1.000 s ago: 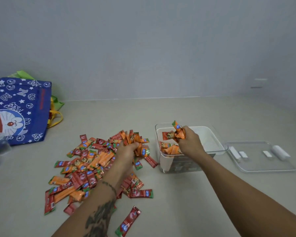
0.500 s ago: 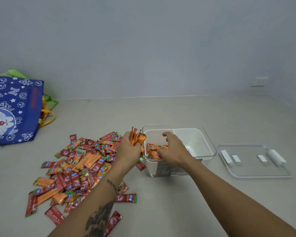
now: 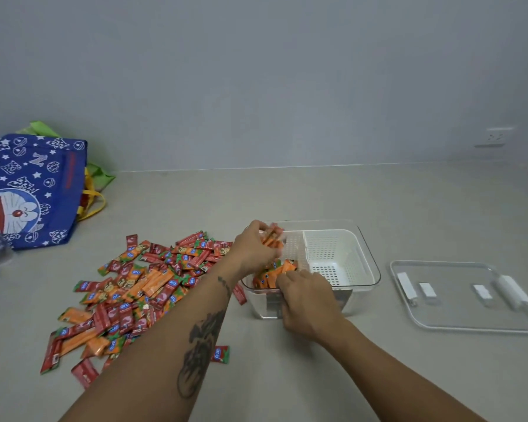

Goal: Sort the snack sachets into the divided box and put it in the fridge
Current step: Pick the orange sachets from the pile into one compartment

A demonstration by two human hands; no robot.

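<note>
A pile of red and orange snack sachets (image 3: 141, 287) lies on the counter at the left. The clear divided box (image 3: 369, 269) with a white perforated insert stands at the centre right. Several orange sachets (image 3: 272, 272) lie in its left compartment; the right compartment shows only the white mesh. My left hand (image 3: 253, 248) is over the box's left compartment, holding a bunch of orange sachets (image 3: 273, 237) that looks blurred. My right hand (image 3: 308, 300) rests on the box's near rim, fingers curled against it; nothing shows inside the hand.
The box's clear lid (image 3: 467, 296) with white clips lies flat to the right. A blue cartoon tote bag (image 3: 28, 190) stands at the far left by the wall. One loose red sachet (image 3: 220, 354) lies near my left forearm. A wall socket (image 3: 494, 137) sits at the right.
My left hand carried a bunch of orange sachets from the pile to above the box's left compartment. My right hand left the sachets in the box and drew back to its near rim.
</note>
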